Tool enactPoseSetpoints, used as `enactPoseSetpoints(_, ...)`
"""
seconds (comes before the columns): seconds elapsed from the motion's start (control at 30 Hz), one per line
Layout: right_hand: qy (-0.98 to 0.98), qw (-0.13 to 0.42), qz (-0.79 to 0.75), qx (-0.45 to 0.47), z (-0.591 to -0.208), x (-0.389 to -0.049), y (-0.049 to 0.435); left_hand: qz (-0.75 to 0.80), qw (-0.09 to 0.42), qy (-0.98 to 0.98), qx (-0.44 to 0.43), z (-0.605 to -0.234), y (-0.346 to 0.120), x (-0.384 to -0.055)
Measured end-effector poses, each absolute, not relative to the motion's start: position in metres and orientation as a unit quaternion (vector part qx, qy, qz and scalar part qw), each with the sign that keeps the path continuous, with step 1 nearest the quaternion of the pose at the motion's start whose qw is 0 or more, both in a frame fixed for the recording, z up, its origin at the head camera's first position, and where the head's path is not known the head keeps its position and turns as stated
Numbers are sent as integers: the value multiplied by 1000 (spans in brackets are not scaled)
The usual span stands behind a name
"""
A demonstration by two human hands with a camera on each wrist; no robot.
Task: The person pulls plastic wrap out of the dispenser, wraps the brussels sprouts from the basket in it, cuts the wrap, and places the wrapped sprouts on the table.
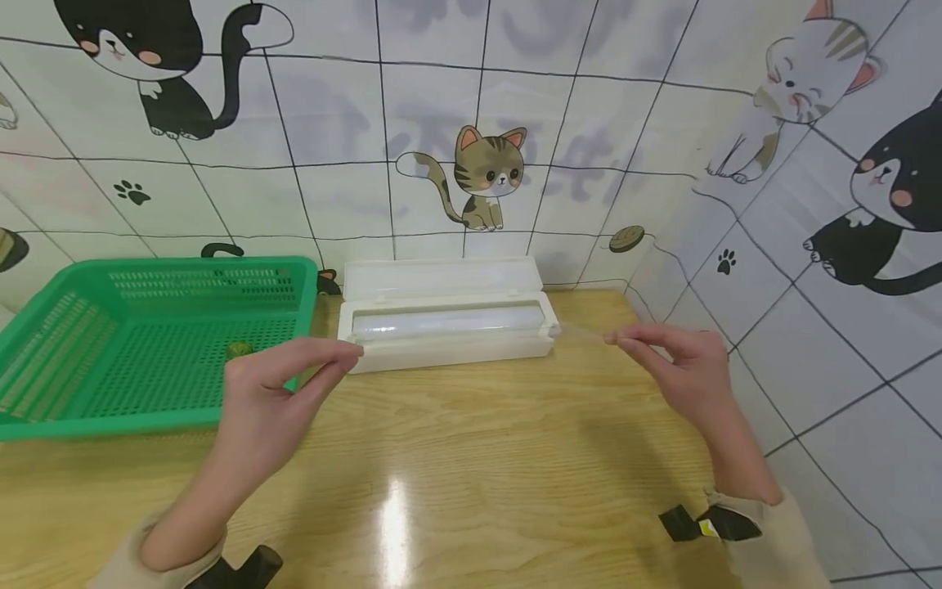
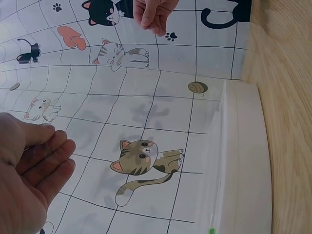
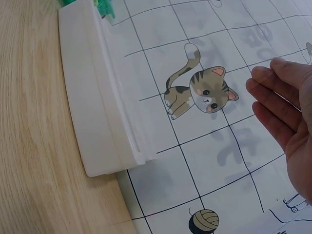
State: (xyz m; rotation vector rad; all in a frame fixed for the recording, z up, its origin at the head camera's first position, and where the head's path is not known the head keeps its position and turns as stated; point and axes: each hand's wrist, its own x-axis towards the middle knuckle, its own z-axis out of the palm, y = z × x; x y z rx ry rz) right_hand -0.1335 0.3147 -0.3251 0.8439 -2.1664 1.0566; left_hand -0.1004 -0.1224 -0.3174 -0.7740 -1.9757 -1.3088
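Note:
A white cling film dispenser (image 1: 441, 356) lies on the table with its lid (image 1: 441, 280) raised and a shiny roll (image 1: 449, 321) inside. My left hand (image 1: 275, 393) is at its front left corner, thumb and index finger pinched together. To the right of the box, my right hand (image 1: 680, 368) pinches a faint, see-through edge of cling film (image 1: 581, 330) that runs toward the dispenser. The film is so clear that little of it shows between the hands. Both wrist views show the hands raised beside the dispenser, fingers bent toward the thumbs.
A green plastic basket (image 1: 154, 417) stands at the left, with a small yellow-green item (image 1: 239, 350) in it, partly behind my left hand. A cat-patterned tile covering (image 1: 331, 106) rises behind the wooden table (image 1: 478, 442) and along its right side.

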Motion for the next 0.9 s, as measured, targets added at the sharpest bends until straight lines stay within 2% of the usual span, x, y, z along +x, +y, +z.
enactPoseSetpoints(0.33,-807,289,382,345,-333,-119,325,-486,335,-705,-393,-328,-126,-91)
enactPoseSetpoints(0.53,-804,248,399,364,-339,-107,330,-475,342,-675,-450,-333,-127,-87)
enactPoseSetpoints(0.73,-784,193,437,396,-350,-97,335,-477,307,-661,-492,-344,-133,-81)
enactPoseSetpoints(0.9,-811,139,438,362,-357,-83,337,-476,276,-667,-504,-360,-138,-77)
